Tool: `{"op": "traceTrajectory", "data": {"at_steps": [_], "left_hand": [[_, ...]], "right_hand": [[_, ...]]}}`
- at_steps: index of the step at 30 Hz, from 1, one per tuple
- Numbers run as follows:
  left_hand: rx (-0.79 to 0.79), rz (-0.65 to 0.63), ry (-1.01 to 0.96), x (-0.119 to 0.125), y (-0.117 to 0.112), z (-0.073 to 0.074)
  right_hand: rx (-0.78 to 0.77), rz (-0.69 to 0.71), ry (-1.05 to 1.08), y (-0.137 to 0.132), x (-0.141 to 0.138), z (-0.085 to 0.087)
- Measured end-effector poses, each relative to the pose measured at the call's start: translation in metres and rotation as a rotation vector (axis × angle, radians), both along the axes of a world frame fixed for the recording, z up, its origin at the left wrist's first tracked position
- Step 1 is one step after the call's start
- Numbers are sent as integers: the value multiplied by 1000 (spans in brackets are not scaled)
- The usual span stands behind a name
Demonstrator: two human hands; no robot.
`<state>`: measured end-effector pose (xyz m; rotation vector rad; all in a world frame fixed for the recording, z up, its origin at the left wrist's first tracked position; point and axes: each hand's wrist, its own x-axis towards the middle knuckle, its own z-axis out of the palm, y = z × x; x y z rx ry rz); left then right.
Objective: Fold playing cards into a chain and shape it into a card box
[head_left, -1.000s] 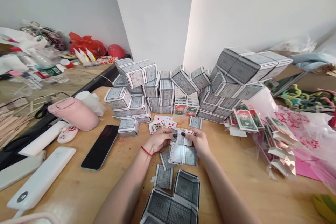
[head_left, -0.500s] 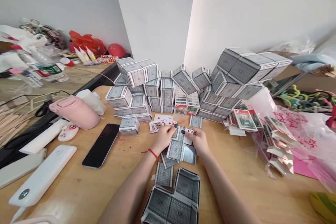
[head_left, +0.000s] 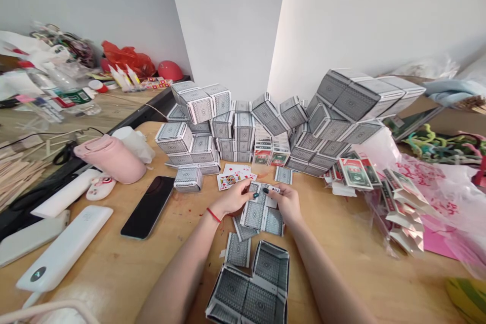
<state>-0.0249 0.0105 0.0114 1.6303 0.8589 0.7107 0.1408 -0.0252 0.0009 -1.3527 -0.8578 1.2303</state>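
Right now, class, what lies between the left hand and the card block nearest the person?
Loose face-down cards, at least two, lie on the wooden table between the left hand and the card block, as the head view shows.

Smooth paper playing cards (head_left: 253, 212) at centre, folded paper box (head_left: 261, 301) near, smooth wood tabletop (head_left: 353, 233) with soft sheen, glossy phone screen (head_left: 148, 207) left, smooth plastic power bank (head_left: 68, 245) near left, crinkled plastic bag (head_left: 127, 59) far left, matt wall (head_left: 228, 20) far.

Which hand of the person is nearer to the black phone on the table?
Left. The left hand is to the right of the phone, apart; the right hand is farther right.
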Motion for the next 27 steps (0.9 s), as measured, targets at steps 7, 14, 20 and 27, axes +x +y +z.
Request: {"op": "traceTrajectory", "data": {"at_steps": [7,14,20,27], "left_hand": [[-99,-11,75,-1,3,-3],[45,128,129,2,0,-5],[-22,137,14,-1,0,1],[100,90,128,3,-3,-3]], "right_hand": [[-16,52,56,3,5,-1],[-41,137,300,3,18,5],[-74,359,521,2,28,11],[-41,316,184,4,13,2]]}}
